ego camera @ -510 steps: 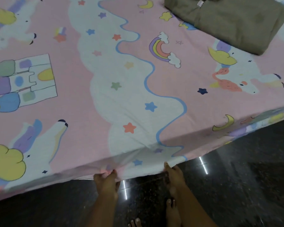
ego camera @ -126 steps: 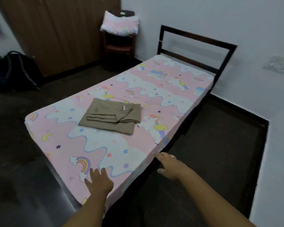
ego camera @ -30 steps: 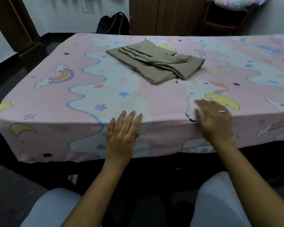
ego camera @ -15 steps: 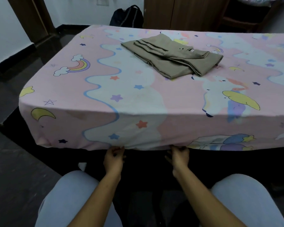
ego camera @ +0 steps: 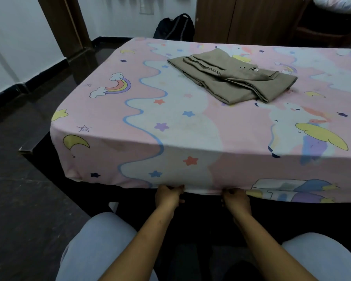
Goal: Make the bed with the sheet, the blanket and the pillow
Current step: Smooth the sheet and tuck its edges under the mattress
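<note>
A pink sheet (ego camera: 190, 122) printed with rainbows, stars and unicorns covers the mattress and hangs over its near side. My left hand (ego camera: 168, 196) grips the sheet's lower hem, and my right hand (ego camera: 235, 199) grips the same hem a little further right. A folded olive-brown blanket (ego camera: 233, 78) lies on top of the bed, towards the far side. The pillow (ego camera: 336, 2) shows only partly at the top right corner, resting on a dark wooden chair (ego camera: 322, 31).
The dark bed frame (ego camera: 34, 153) juts out at the left corner. A black backpack (ego camera: 175, 27) leans against the wooden wardrobe (ego camera: 247, 17) beyond the bed. Dark polished floor lies to the left. My knees in pale trousers are at the bottom.
A second ago both hands lay flat on the sheet at the mattress edge. They dropped to the lower hem and now hold it. Since half a second ago they have hardly moved.
</note>
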Demonstrator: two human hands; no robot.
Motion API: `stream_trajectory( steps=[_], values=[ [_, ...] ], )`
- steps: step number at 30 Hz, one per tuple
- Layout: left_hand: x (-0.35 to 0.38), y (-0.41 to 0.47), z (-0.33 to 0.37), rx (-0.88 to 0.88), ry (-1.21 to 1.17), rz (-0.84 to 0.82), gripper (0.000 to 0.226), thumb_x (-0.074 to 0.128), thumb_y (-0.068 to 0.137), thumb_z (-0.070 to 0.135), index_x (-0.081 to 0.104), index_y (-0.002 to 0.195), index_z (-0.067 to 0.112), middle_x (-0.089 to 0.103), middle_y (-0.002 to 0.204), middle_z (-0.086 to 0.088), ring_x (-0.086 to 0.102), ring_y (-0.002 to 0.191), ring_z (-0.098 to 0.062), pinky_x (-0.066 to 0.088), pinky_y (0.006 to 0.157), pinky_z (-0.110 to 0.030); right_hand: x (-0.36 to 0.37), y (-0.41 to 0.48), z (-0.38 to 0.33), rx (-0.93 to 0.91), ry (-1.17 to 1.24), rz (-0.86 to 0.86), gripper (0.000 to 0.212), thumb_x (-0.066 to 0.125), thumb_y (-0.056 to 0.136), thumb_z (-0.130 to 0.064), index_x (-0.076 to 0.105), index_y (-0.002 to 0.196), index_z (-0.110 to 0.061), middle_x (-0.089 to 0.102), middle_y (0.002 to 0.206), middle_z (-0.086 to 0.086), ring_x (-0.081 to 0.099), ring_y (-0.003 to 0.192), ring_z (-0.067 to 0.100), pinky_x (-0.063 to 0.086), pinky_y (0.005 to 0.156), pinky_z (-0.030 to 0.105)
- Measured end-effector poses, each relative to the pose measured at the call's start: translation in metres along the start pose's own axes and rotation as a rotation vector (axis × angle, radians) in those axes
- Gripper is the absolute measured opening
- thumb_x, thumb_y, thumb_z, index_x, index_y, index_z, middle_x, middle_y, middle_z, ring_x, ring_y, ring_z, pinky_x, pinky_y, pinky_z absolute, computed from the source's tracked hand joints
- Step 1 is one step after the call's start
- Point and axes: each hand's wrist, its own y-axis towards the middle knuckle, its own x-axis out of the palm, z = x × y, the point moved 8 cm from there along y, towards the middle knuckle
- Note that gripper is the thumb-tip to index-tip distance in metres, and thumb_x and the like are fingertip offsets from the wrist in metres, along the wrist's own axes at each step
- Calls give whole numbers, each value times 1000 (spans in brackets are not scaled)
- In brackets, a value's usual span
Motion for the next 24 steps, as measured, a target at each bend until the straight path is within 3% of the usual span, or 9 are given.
stream_trajectory(
  steps=[4, 7, 10, 13, 16, 18, 20, 22, 24],
  values=[
    [-2, -3, 2, -51, 126, -77, 12, 65, 87, 20, 58, 92, 12, 65, 69, -3, 56, 42, -15, 35, 39, -18, -1, -1, -7, -28, -174, -18, 30, 50, 91, -33, 69, 94, -10, 68, 98, 18, 65, 91, 35, 45, 72, 32],
    [-21, -3, 18, 1, 279, -156, 9, 64, 87, 23, 62, 84, 15, 65, 69, -1, 59, 51, -15, 42, 46, -20, 17, -8, -17, -65, -237, -214, 26, 50, 89, -32, 61, 72, -15, 63, 59, 7, 61, 56, 23, 50, 61, 35],
    [-81, -7, 58, 211, 419, 176, 17, 63, 82, 28, 69, 71, 16, 72, 76, -9, 67, 74, -27, 50, 65, -28, 48, -57, -68, -222, -530, -514, 29, 47, 90, -20, 52, 62, -17, 56, 43, -2, 52, 43, 11, 40, 49, 23],
    [-144, -42, 98, 434, 209, 609, 11, 59, 87, 16, 66, 85, 8, 69, 82, -9, 64, 82, -31, 45, 66, -31, 51, -141, -178, -756, -615, -412, 34, 50, 90, -35, 44, 63, -17, 63, 74, 4, 58, 71, 21, 39, 61, 30],
    [-183, -72, 134, 757, -54, 790, 21, 54, 91, 11, 57, 111, 4, 64, 103, -9, 61, 98, -26, 47, 81, -30, 27, -202, -277, -1178, -503, -90, 23, 45, 94, -41, 55, 86, -21, 66, 98, 0, 57, 94, 25, 40, 71, 33],
    [-198, -64, 152, 854, -65, 784, 46, 49, 94, 24, 43, 135, 3, 50, 134, -14, 48, 124, -26, 39, 103, -34, 39, -193, -316, -1264, -526, -90, 29, 42, 96, -44, 58, 113, -27, 60, 123, -2, 52, 113, 23, 41, 86, 35],
    [-202, -40, 165, 821, 60, 753, 68, 40, 90, 44, 30, 145, 5, 28, 152, -15, 26, 141, -28, 22, 114, -36, 75, -161, -325, -1251, -737, -147, 48, 35, 97, -51, 44, 138, -26, 41, 146, 0, 38, 132, 25, 35, 102, 39],
    [-201, -22, 162, 672, 119, 749, 78, 31, 85, 53, 18, 150, 12, 9, 158, -13, 5, 147, -27, 7, 117, -39, 113, -141, -314, -1235, -915, -159, 58, 22, 97, -55, 30, 147, -26, 27, 155, 4, 28, 140, 27, 26, 110, 46],
    [-198, -12, 153, 586, 101, 737, 79, 23, 83, 54, 10, 152, 19, -3, 160, -5, -6, 147, -22, 4, 116, -43, 138, -148, -297, -1285, -982, -146, 66, 15, 93, -56, 37, 146, -24, 38, 151, 7, 38, 136, 30, 30, 107, 51]
  ],
)
